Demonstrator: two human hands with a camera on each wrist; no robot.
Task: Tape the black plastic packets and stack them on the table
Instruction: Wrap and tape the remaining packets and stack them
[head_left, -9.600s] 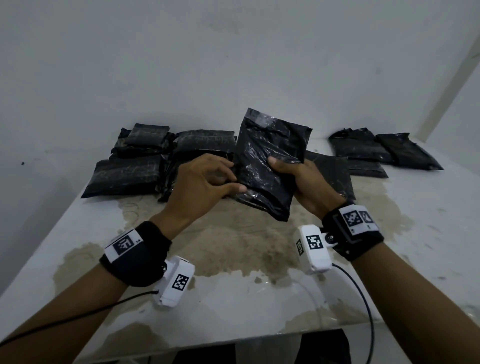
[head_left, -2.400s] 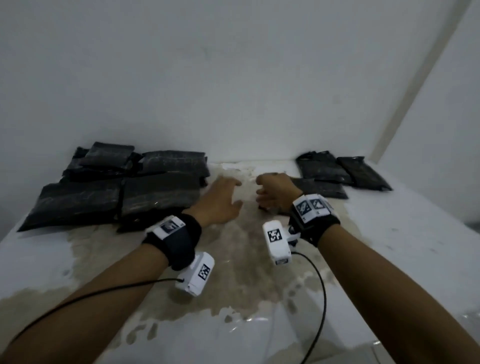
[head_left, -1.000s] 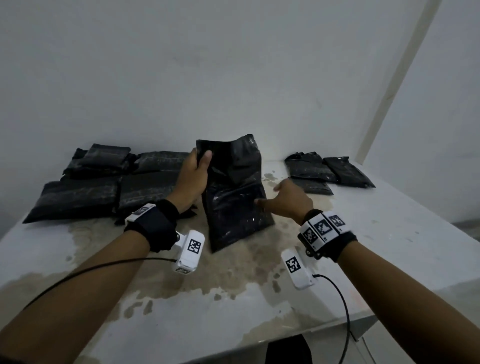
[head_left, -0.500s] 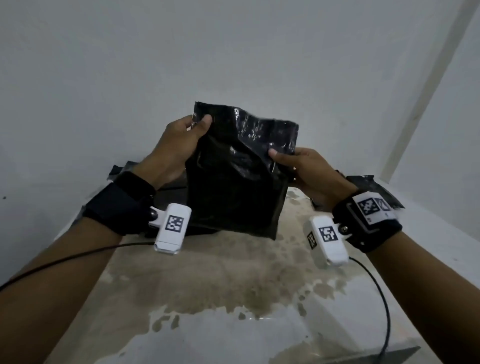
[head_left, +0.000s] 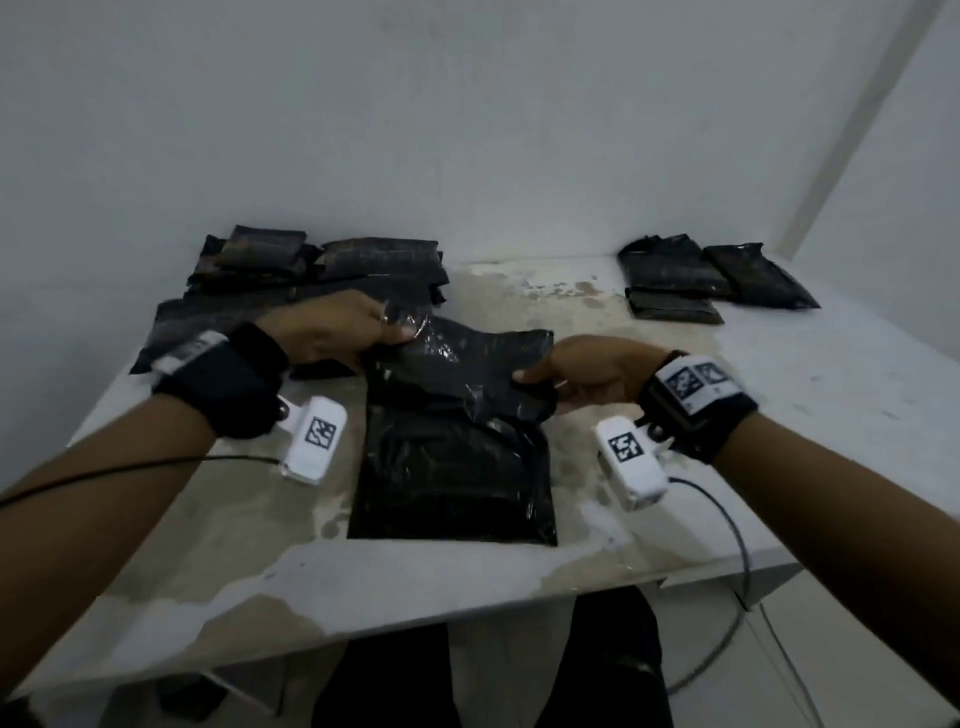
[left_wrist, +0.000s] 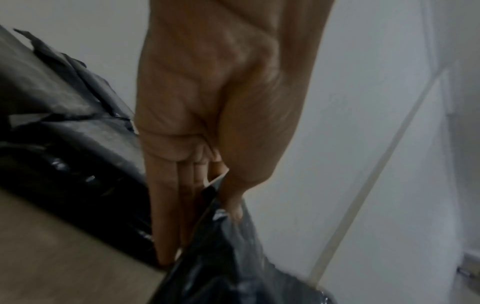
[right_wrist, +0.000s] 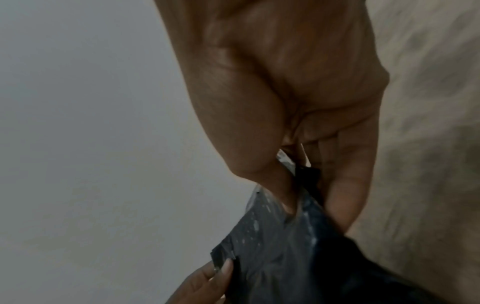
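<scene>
Fingers of the left hand (head_left: 332, 325) pinch the far left corner of a glossy black plastic packet (head_left: 457, 457), thumb on top and fingers beneath, as the left wrist view shows (left_wrist: 228, 183). The right hand (head_left: 592, 371) pinches the far right corner the same way, thumb (right_wrist: 283, 191) pressed into the film against the fingers under it. The packet lies on the stained white table (head_left: 831, 395) in front of the person, long axis running away from them, near end flat, far end lifted and crumpled between the two grips. Behind the left hand sits a pile of dull black packets (head_left: 332, 265), close enough that it may touch the hand, though the blur hides that. A smaller group of black packets (head_left: 696, 275) lies well apart at the far right.
</scene>
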